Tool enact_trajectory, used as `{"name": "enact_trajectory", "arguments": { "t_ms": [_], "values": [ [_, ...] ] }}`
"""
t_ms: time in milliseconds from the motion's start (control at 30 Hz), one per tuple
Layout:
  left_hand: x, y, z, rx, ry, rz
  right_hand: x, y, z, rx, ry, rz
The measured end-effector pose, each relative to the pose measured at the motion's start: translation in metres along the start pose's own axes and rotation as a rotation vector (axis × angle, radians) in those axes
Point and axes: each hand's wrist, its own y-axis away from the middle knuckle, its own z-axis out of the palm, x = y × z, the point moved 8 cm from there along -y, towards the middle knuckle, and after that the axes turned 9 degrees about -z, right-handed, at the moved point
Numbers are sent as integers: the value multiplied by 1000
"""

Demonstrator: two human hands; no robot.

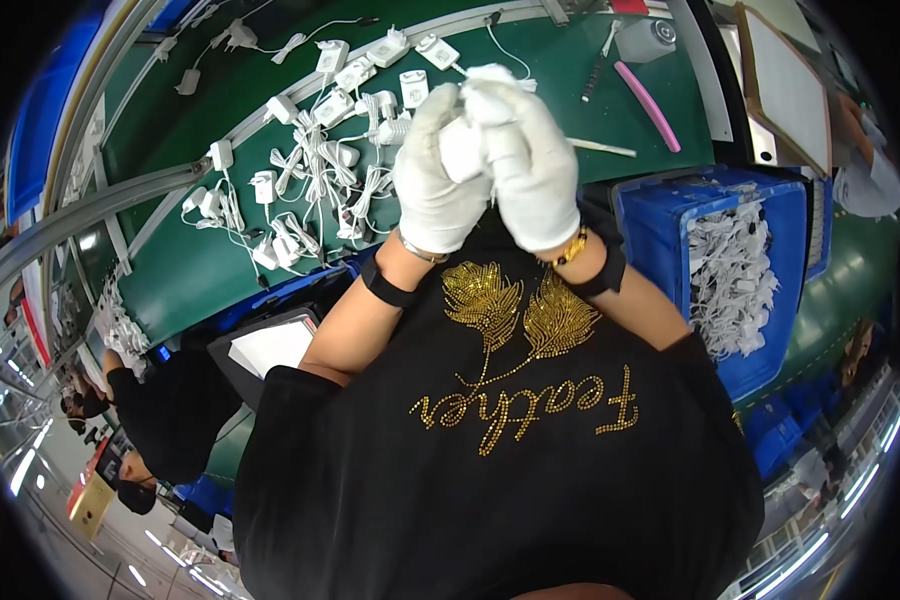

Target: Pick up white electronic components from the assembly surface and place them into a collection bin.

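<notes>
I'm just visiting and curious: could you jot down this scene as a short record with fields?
Left hand: white-gloved left hand, raised, on a small white adapter
Right hand: white-gloved right hand, pressed against the same adapter
Surface: green belt
On it: heap of white adapters with cords
Right side: blue crate holding white corded parts

Both hands gloved in white, raised together over the green worktop (200, 275). Left hand (438, 170) and right hand (530, 160) pinch a small white adapter (462, 148) btwn them, fingers (490, 95) curled round it. Pile of white adapters w/ cables (315, 165) sits just beyond, mid-worktop. Blue crate (660, 225) of more white cables at the right edge. Pink stick (648, 105) near the far edge.
</notes>
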Motion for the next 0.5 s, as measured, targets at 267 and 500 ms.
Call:
{"name": "enact_trajectory", "arguments": {
  "t_ms": [267, 500],
  "values": [
    [10, 3, 9, -135, 158, -72, 43, 19, -17, 251, -530, 650],
    [17, 1, 4, -82, 0, 85, -13, 2, -13, -118, 4, -27]
  ]
}}
